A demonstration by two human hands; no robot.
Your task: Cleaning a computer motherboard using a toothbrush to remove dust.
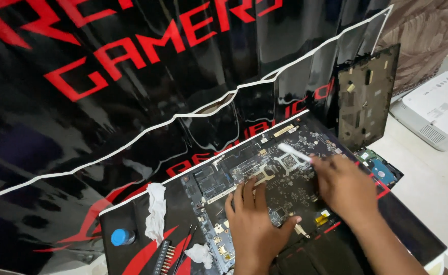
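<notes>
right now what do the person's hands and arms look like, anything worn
Both are bare: the left hand and right hand wear no gloves, rings or watch that show. No sleeve covers either forearm as far as the frame's edge. The fingers are uncovered, with short nails.

A crumpled white tissue point(156, 211) lies lower left beside a blue-capped bottle point(122, 237). A black laptop cover panel point(366, 97) leans upright upper right, near a white plastic box point(435, 109).
</notes>
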